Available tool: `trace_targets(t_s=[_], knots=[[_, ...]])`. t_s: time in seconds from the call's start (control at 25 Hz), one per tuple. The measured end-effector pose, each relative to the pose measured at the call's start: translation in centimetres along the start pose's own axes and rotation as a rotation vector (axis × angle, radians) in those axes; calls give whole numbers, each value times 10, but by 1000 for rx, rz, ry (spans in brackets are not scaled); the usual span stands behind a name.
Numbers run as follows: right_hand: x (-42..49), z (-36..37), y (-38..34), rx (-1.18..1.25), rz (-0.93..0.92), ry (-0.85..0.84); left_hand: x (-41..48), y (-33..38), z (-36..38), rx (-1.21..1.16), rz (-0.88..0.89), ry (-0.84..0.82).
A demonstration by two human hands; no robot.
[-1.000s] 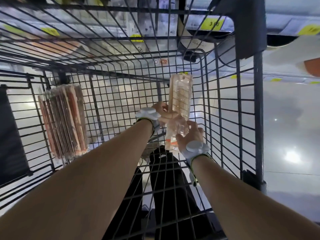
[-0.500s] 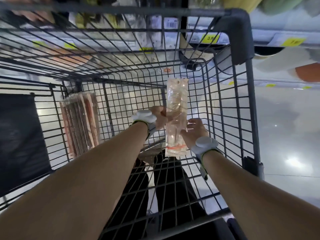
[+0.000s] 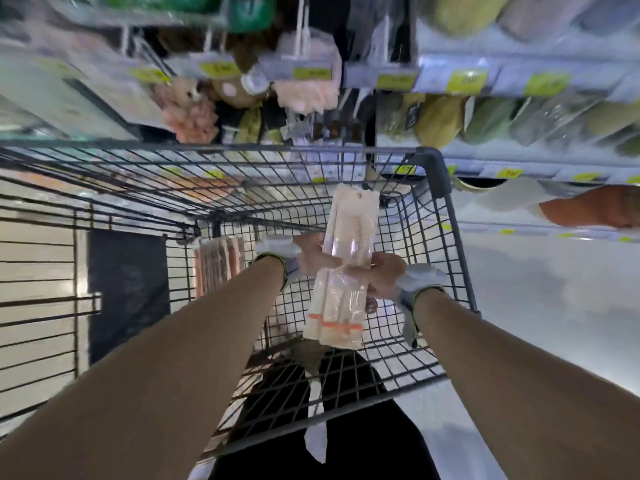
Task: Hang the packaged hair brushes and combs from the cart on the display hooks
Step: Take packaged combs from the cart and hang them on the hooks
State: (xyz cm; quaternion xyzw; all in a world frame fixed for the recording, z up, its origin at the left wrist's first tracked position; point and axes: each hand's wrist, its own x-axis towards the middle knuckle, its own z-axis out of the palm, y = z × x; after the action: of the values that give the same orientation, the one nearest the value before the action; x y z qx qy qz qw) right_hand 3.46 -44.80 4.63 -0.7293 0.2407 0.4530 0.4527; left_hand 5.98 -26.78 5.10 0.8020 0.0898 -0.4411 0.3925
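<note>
Both hands pinch comb packs (image 3: 349, 220) at mid-length: left hand (image 3: 313, 258) on left edge, right hand (image 3: 386, 275) on right. Packs upright over cart (image 3: 429, 161), hole end up. Step: carry. Next: raise to display hooks (image 3: 304, 29), thread hole. Second stack (image 3: 220, 265) inside cart.

A long clear comb pack (image 3: 350, 220) is held upright at frame centre over the wire cart (image 3: 429, 161), with more packs (image 3: 220, 265) stacked on edge at centre left.
</note>
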Motion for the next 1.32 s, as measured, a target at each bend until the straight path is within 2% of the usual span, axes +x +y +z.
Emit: trace_targets(t_s=[0.16, 0.24, 0.32, 0.44, 0.6, 0.76, 1.08, 1.32], knots=[[-61, -3, -47, 132, -125, -54, -53, 21, -35, -147, 50, 59], [-81, -12, -70, 117, -165, -102, -69, 33, -51, -198, 86, 87], [-106, -18, -94, 25, -214, -81, -94, 50, -74, -197, 148, 132], [-140, -28, -125, -125, -334, 26, -129, 75, -106, -35, 226, 189], [-183, -47, -160, -87, -441, 136, -162, 106, -145, 91, 306, 280], [-234, -69, -195, -91, -649, 265, -214, 146, -181, 184, 416, 347], [-314, -106, -257, -113, -856, 519, -289, 211, -238, 476, 524, 504], [-374, -125, -290, -153, -1024, 579, -337, 253, -261, 557, 596, 664]])
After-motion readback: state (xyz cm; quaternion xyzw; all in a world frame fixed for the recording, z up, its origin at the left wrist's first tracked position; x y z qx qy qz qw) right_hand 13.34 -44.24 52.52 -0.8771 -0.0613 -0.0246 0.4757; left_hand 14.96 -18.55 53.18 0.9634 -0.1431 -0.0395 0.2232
